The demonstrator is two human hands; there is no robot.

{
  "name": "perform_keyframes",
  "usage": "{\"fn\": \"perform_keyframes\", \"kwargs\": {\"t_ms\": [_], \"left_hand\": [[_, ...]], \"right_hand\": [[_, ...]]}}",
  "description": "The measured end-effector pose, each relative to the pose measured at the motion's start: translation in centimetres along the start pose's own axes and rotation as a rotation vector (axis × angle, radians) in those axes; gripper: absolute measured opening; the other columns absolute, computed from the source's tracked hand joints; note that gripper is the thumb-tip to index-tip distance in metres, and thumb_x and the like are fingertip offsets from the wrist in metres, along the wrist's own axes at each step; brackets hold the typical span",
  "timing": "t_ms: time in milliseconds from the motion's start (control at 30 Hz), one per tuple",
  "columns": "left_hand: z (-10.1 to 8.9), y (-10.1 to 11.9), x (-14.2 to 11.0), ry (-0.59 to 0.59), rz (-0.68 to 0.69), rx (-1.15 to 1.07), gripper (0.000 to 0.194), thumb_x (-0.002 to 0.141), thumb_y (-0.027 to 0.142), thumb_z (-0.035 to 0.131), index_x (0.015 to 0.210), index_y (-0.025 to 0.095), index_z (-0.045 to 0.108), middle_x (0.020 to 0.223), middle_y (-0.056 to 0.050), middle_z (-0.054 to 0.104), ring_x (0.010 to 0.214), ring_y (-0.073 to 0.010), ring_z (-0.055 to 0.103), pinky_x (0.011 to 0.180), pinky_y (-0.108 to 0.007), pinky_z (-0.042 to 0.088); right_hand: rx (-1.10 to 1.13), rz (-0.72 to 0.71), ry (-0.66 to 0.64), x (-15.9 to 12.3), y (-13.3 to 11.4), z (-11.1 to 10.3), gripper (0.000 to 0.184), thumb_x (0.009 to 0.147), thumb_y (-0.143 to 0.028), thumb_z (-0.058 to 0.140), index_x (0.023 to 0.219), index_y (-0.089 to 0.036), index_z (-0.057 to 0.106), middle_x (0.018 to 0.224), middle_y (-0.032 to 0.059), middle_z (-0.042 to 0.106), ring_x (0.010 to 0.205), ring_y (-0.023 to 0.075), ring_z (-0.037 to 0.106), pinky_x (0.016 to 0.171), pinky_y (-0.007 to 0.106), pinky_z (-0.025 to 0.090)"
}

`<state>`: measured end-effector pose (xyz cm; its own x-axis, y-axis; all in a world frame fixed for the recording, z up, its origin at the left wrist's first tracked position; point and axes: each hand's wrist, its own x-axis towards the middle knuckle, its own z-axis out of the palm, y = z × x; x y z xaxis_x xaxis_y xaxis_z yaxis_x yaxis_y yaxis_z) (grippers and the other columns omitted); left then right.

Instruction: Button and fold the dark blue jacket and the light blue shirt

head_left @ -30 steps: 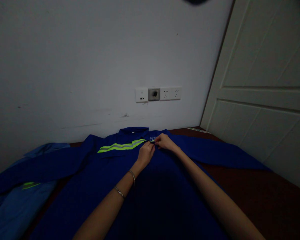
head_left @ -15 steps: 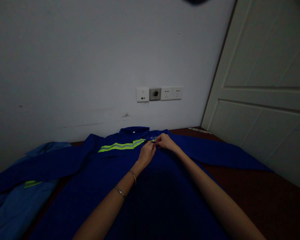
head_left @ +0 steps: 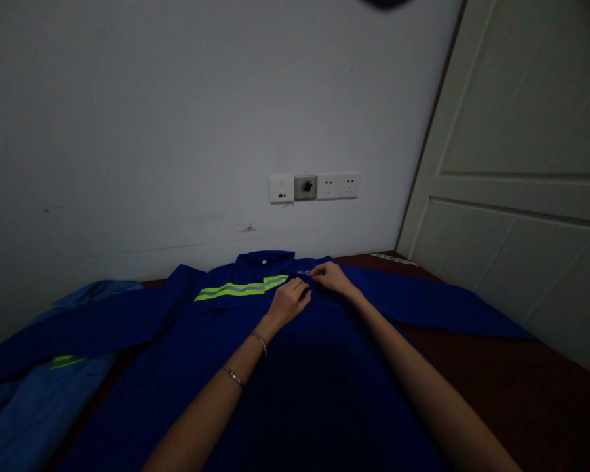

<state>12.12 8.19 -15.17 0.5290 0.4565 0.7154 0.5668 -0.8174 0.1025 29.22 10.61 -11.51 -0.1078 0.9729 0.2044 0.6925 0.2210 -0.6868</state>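
A dark blue work jacket point(head_left: 216, 341) with a yellow-green and grey reflective band point(head_left: 236, 289) lies spread out, collar toward the wall and sleeves out to both sides. My left hand point(head_left: 290, 299) rests on its chest beside the front placket, fingers bent over the cloth at the end of the band. Just to the right, my right hand point(head_left: 330, 275) pinches the jacket's fabric near a small light chest marking. Exactly which fold or fastening lies between the fingers is too small to make out. Two bracelets circle my left forearm.
The jacket lies on a dark reddish-brown surface point(head_left: 496, 387) against a white wall point(head_left: 177, 131) with sockets point(head_left: 337, 186). Lighter blue clothing point(head_left: 44, 406) lies under the left sleeve. A pale panelled door point(head_left: 521, 144) stands at the right, with a thin printed strip point(head_left: 393, 259) near its foot.
My hands have drawn slightly apart at the chest. The left fingers have loosened and spread a little; the right hand has shifted slightly to the right. The jacket stays in place.
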Motion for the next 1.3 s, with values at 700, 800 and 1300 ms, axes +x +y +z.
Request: {"fn": "perform_keyframes", "kwargs": {"t_ms": [700, 800, 1300], "left_hand": [[-4.5, -8.6, -2.6, -0.338, -1.193, -0.479, 0.025, 0.075, 0.023, 0.055, 0.053, 0.010, 0.056, 0.040, 0.003, 0.048, 0.031, -0.0043, 0.034, 0.036, -0.018, 0.026], [-4.1, -8.6, -2.7, -0.313, -1.214, -0.554, 0.027, 0.075, 0.025, 0.056, 0.051, 0.011, 0.052, 0.037, 0.005, 0.043, 0.030, -0.0035, 0.030, 0.035, -0.018, 0.021], [-3.9, -10.7, -2.9, -0.197, -1.312, -0.948, 0.025, 0.074, 0.019, 0.059, 0.054, 0.013, 0.045, 0.040, 0.008, 0.037, 0.031, -0.0002, 0.023, 0.033, -0.015, 0.013]], "right_hand": [[0.066, 0.041, -0.261, 0.7, -6.5, 7.7, 0.014, 0.072, -0.011, 0.052, 0.077, -0.013, 0.065, 0.064, 0.0034, 0.067, 0.047, 0.0092, 0.059, 0.041, 0.014, 0.043], [0.046, 0.136, -0.255, 2.0, -6.4, 9.3, 0.013, 0.072, -0.011, 0.053, 0.065, -0.013, 0.063, 0.058, 0.0054, 0.067, 0.045, 0.0121, 0.060, 0.041, 0.016, 0.044], [-0.029, -0.078, -0.206, 2.2, -5.9, 10.7, 0.012, 0.073, -0.011, 0.054, 0.082, -0.015, 0.061, 0.072, 0.0039, 0.066, 0.059, 0.0131, 0.061, 0.056, 0.021, 0.045]]}}
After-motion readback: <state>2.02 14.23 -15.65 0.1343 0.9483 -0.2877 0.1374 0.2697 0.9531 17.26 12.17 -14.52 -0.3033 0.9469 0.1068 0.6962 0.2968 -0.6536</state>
